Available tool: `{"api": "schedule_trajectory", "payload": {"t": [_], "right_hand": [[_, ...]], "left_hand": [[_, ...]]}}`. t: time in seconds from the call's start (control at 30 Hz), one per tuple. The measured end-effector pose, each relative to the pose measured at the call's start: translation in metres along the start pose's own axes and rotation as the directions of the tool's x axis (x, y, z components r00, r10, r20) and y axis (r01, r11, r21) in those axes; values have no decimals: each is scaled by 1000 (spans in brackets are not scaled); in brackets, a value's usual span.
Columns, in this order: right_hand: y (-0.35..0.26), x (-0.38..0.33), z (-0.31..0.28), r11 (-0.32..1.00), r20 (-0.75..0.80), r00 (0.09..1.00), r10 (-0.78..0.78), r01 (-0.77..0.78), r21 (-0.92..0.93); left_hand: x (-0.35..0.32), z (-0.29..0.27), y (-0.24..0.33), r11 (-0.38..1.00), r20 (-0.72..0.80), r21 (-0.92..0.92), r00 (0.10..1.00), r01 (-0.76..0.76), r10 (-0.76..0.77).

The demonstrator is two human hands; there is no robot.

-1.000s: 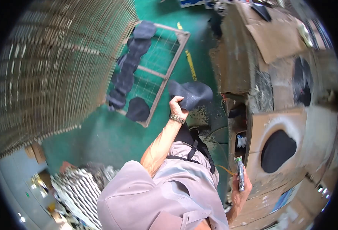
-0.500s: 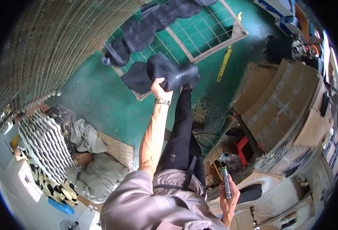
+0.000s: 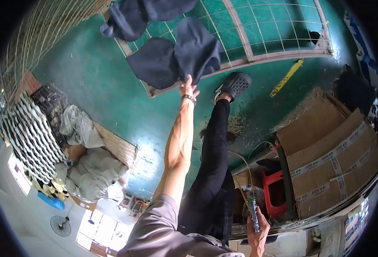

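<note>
My left hand (image 3: pixel 189 90) reaches to the near edge of a dark, limp sheet piece (image 3: pixel 195 51) with a curved outline. Its fingers are apart, with fingertips at the edge of the piece. This piece lies rumpled on a wire-mesh frame (image 3: pixel 249 58), partly over or against another dark sheet piece (image 3: pixel 152 62) to its left. More dark pieces (image 3: pixel 127 21) lie on the mesh farther back. Low on the right, my right hand (image 3: pixel 259 233) is closed round a slim silver tool (image 3: pixel 253 214) with a green end. What kind of tool it is cannot be made out.
My shoe (image 3: pixel 236 85) stands close to the frame's near edge. Large cardboard sheets (image 3: pixel 321 158) and a red stool (image 3: pixel 274 192) are on the right. Stacked mesh racks (image 3: pixel 65 25) rise at the far left. Bundled grey sacks (image 3: pixel 97 173) lie at the left; a thin hose (image 3: pixel 240 156) runs nearby.
The dark piece in my left hand has come down onto the mesh and spread out. My left fingers have loosened from it. The view has shifted; my right hand still holds the silver tool.
</note>
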State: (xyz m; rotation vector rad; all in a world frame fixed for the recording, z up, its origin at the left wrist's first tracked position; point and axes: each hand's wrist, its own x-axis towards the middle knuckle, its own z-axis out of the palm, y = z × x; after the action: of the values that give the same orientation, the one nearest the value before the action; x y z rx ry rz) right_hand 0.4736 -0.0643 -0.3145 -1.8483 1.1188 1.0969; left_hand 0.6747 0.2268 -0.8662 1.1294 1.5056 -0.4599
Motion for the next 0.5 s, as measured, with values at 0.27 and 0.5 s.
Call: {"api": "schedule_trajectory", "payload": {"t": [0.27, 0.5], "right_hand": [[8, 30, 28, 980, 61, 991, -122, 130, -149], [-11, 78, 36, 999, 123, 992, 40, -42, 10]], "left_hand": [[64, -50, 29, 325, 62, 805, 615, -496, 786], [91, -45, 131, -346, 446, 892, 439, -291, 780]]}}
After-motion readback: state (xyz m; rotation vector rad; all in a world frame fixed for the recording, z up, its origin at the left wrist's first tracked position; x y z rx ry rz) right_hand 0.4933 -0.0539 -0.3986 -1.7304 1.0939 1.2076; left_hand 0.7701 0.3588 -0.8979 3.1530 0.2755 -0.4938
